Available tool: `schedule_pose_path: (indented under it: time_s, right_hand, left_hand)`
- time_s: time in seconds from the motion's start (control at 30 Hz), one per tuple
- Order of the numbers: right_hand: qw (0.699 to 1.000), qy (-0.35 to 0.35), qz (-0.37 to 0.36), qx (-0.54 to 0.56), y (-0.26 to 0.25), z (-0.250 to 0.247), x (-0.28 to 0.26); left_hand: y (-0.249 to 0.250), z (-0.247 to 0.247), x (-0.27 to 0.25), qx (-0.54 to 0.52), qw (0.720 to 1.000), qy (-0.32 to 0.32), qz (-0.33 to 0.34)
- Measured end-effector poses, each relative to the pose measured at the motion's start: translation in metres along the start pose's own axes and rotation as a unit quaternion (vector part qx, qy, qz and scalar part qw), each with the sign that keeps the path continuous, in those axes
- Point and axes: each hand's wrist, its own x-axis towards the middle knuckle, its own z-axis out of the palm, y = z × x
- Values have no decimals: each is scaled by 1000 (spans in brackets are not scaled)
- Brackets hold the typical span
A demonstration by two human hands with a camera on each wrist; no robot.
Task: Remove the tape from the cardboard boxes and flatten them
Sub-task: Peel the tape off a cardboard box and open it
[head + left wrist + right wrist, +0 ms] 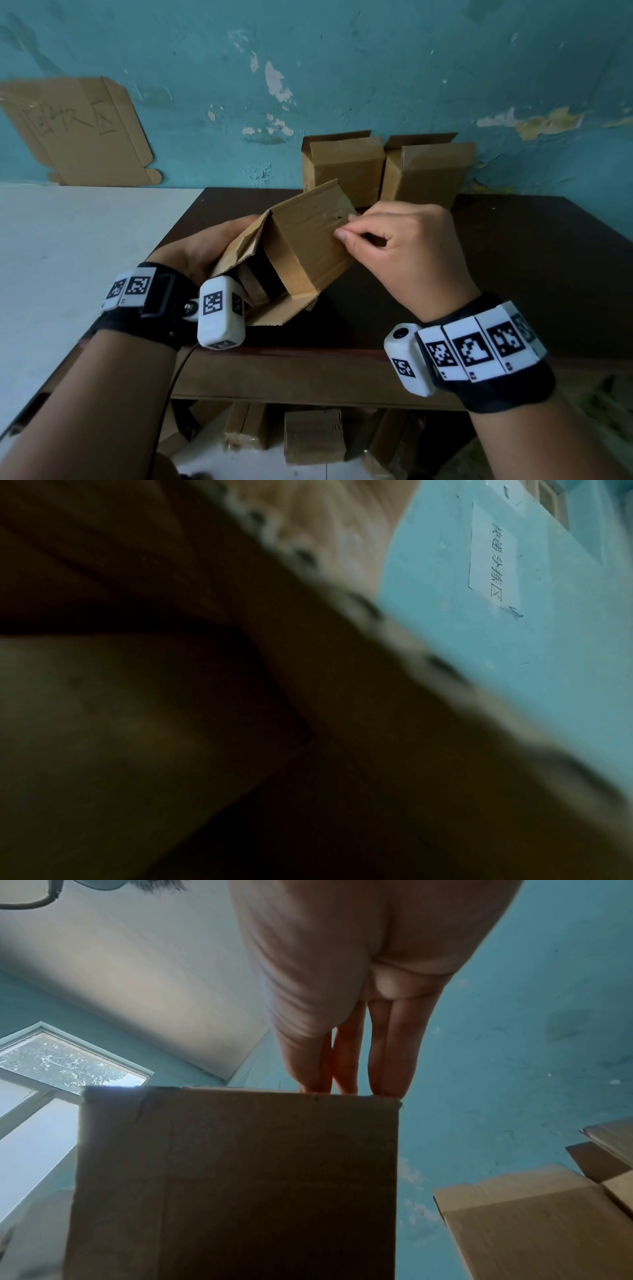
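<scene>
Over the dark wooden bench (513, 257), left hand (202, 246) grips a brown cardboard box (301, 240); right hand (404, 240) pinches its clear tape (329, 219), likely peeling next.

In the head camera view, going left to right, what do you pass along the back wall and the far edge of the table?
Flattened cardboard sheet with writing leaning on the wall → left upright box → right upright box.

Dim daylight from the window (51, 1069); left wrist view dark, heavily blurred.
</scene>
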Motion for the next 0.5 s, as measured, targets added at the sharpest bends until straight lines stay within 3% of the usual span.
schedule_pose_path:
  time_s: [0.23,0.5]
  right_hand:
    - [999,22,41,-25,0,6,-1]
    - [993,22,116,-7,-9,-2,1]
  left_hand:
    - [-5,-4,4,-8,997,72,-35]
    - [-2,-1,-8,20,992,91,-85]
